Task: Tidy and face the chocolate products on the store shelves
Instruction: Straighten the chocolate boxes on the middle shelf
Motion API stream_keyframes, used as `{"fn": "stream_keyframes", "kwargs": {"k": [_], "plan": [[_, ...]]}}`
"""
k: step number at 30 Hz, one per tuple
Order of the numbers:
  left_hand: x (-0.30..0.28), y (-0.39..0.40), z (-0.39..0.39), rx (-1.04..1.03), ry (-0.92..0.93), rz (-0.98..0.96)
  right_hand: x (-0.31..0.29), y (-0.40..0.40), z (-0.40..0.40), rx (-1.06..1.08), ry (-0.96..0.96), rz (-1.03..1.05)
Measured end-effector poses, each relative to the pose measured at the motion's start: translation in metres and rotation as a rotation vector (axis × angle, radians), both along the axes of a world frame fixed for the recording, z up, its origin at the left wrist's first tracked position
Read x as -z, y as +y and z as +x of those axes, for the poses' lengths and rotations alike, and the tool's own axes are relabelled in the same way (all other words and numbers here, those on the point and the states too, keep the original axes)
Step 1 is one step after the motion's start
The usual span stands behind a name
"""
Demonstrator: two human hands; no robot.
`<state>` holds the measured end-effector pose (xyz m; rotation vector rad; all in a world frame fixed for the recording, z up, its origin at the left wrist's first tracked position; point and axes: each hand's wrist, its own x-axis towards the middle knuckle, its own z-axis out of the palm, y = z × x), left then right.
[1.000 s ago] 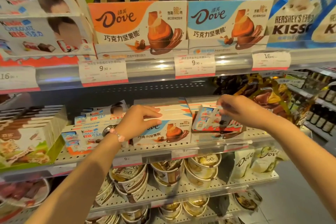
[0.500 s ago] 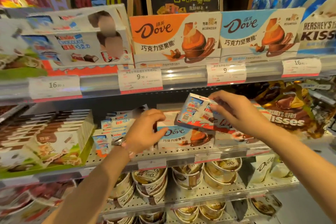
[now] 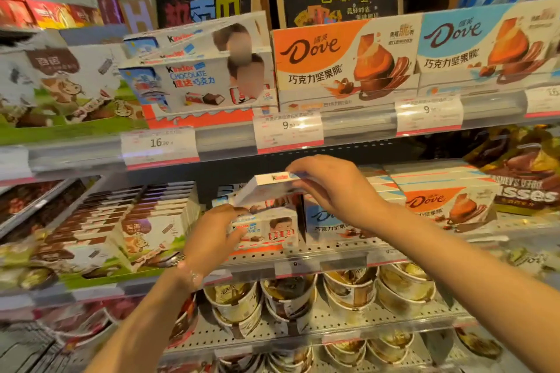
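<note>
My right hand (image 3: 331, 191) grips a white Kinder chocolate box (image 3: 266, 191) by its right end, holding it tilted just above the Kinder stack (image 3: 269, 228) on the middle shelf. My left hand (image 3: 213, 238) holds the left side of that stack, fingers curled round the front box. Blue Dove boxes (image 3: 327, 221) stand right of the stack, partly hidden by my right wrist. Orange Dove boxes (image 3: 445, 203) sit further right.
The upper shelf carries Kinder display boxes (image 3: 200, 82) and large Dove boxes (image 3: 345, 60) behind price tags (image 3: 288, 130). Brown and white bar boxes (image 3: 121, 227) fill the left of the middle shelf. Hershey's Kisses bags (image 3: 521, 179) lie at right. Chocolate cups (image 3: 291, 297) fill the lower shelves.
My right hand has carried the Kinder box leftward, from over the Dove boxes to above the Kinder stack. My left hand has shifted from the Dove box to the Kinder stack.
</note>
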<state>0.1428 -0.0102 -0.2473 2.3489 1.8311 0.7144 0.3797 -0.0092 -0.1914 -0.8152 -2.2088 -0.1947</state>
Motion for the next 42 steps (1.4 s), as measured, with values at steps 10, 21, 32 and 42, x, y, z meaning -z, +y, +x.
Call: {"fn": "stream_keyframes", "kwargs": {"k": [10,21,32,42], "plan": [[0.006,0.003,-0.008,0.090,0.001,0.034,0.006,0.023,-0.057,-0.037,-0.075,-0.061],[0.008,0.003,-0.013,0.146,0.023,0.123,0.024,0.054,-0.083,0.105,-0.232,-0.358],[0.009,0.010,-0.016,0.158,0.189,0.150,0.008,0.066,-0.092,0.189,-0.325,-0.583],[0.005,0.014,-0.017,0.146,0.179,0.116,0.007,0.065,-0.039,0.251,-0.118,-0.789]]}}
